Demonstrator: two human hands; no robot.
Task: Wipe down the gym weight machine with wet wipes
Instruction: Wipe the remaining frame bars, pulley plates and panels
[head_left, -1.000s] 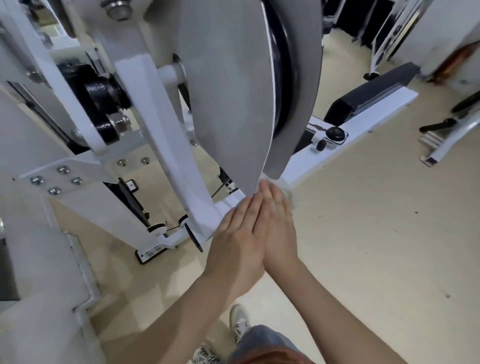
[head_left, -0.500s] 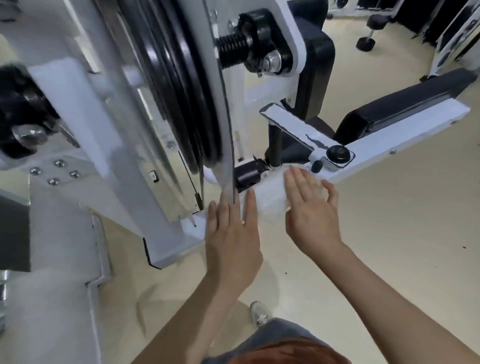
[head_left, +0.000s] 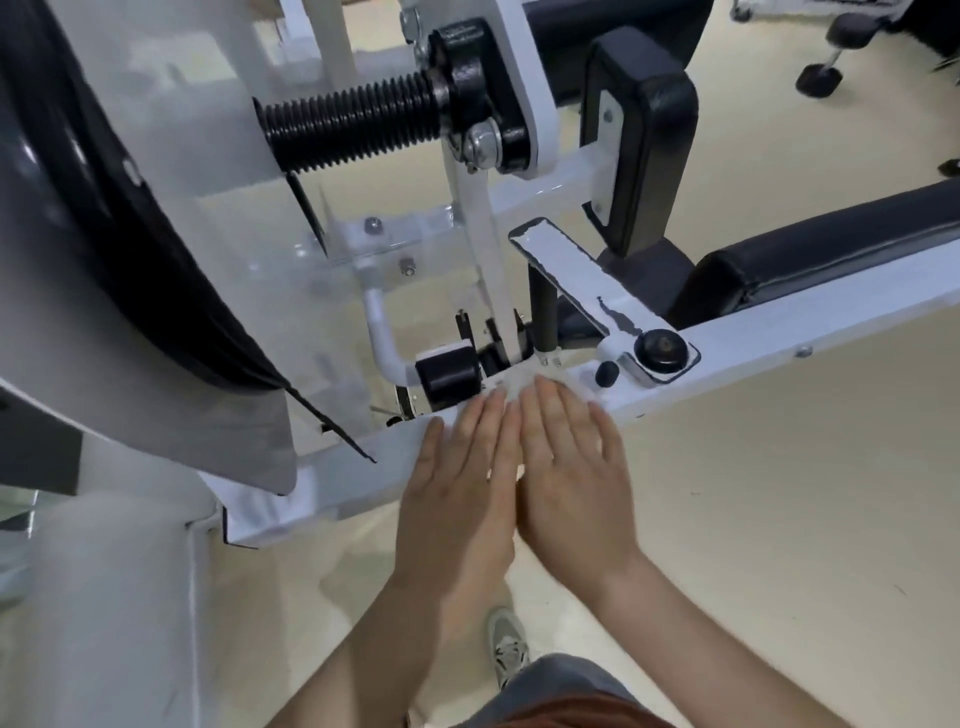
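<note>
Your wet wipe (head_left: 517, 382) is almost wholly hidden under your palms. Only a crumpled white fringe shows past your fingertips, and it blurs into the white paint, so you cannot trace its outline. It lies on top of the white beam (head_left: 779, 332) of the weight machine (head_left: 483, 234), about midway along, just left of the black knob (head_left: 662, 345). Your left hand (head_left: 457, 493) and right hand (head_left: 571, 478) press flat on it side by side, forefingers touching. The left fingers are close together and the right ones slightly spread. The black disc (head_left: 130, 234) at the left is cut off. The beam's paint looks glossy.
</note>
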